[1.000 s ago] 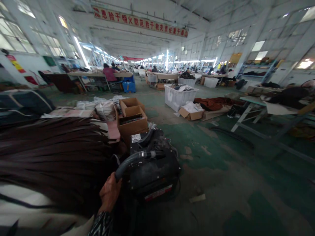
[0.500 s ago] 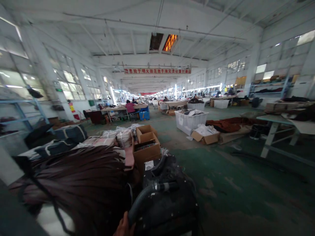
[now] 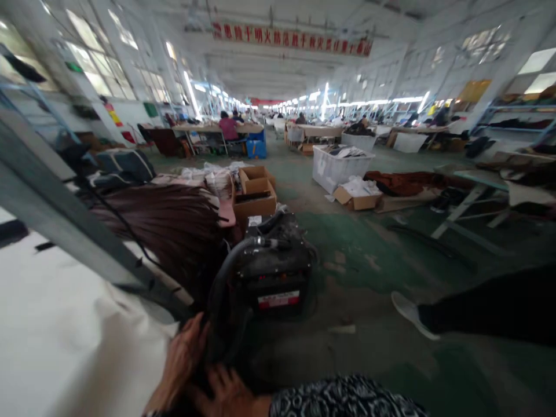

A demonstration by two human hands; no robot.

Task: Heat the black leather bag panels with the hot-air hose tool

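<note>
A black machine (image 3: 273, 260) with a red and white label stands on the floor in front of me. From its top a grey ribbed hose (image 3: 226, 266) curves down toward my hands. My left hand (image 3: 185, 347) is beside the lower hose, next to a metal post; its fingertips are lost in shadow. Lower down, my right hand (image 3: 228, 391) reaches in from a patterned sleeve with its fingers spread, near the dark lower end of the hose. White fabric (image 3: 87, 324) hangs to the left of my left hand.
A slanting metal post (image 3: 99, 231) crosses the left side, with dark brown strips (image 3: 169, 220) behind it. Cardboard boxes (image 3: 256, 202) stand beyond the machine. At the right, a person's leg and shoe (image 3: 410, 313) extend over the green floor. A white bin (image 3: 341, 168) is farther back.
The view has tilted down and shifted, bringing the machine's labelled front, the post and white fabric into view. Both hands now show at the bottom, and a person's leg appears at the right.
</note>
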